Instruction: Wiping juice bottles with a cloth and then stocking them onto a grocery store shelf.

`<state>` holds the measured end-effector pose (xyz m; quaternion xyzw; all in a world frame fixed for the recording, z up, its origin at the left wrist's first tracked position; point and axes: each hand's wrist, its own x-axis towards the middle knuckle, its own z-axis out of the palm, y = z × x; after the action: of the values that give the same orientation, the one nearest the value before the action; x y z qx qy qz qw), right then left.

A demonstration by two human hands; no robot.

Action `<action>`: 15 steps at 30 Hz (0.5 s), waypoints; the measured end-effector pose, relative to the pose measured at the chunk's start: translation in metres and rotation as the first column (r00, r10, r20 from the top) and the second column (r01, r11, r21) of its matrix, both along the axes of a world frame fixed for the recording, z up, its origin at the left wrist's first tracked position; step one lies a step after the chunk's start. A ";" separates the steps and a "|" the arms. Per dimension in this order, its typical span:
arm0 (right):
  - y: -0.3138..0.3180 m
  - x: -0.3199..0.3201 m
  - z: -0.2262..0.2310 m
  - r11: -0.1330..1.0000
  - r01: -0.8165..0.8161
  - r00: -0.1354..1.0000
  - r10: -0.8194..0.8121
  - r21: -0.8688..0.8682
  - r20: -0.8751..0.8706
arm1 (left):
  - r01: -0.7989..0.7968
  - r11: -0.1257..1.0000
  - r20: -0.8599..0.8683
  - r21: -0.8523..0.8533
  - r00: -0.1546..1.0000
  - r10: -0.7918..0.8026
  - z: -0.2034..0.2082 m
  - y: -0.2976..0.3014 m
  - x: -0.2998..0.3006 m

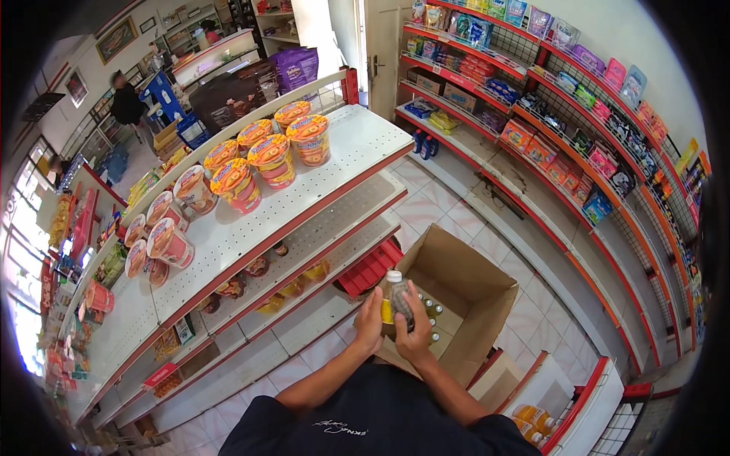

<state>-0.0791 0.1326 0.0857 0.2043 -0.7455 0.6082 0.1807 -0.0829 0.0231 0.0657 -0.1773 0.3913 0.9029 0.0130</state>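
In front of my chest, a small bottle (387, 309) with a white cap and a yellow label stands roughly upright between both hands. My left hand (369, 323) is closed along its left side. On the other side, my right hand (414, 333) presses a grey, cloth-like piece (403, 302) against the bottle; its exact kind is hard to make out. Just beyond the hands an open cardboard box (475, 285) holds several upright bottles (434, 310) with pale caps, partly hidden by my right hand.
To my left runs a white tiered shelf (357, 144) with cup noodles (270, 159) on top. Below it sits a red crate (370, 266). A wall shelf (525, 205) with packets curves along the right. Orange bottles (534, 416) stand on a low shelf near my right elbow.
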 end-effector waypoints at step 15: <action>0.006 0.008 -0.002 1.000 -0.022 0.998 0.021 0.014 0.058 | -0.002 0.999 -0.107 -0.037 0.994 -0.002 0.008 0.005 -0.002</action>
<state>-0.0715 0.1386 0.0840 0.1959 -0.7525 0.6103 0.1511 -0.0854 0.0279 0.0736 -0.1286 0.4081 0.9038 -0.0111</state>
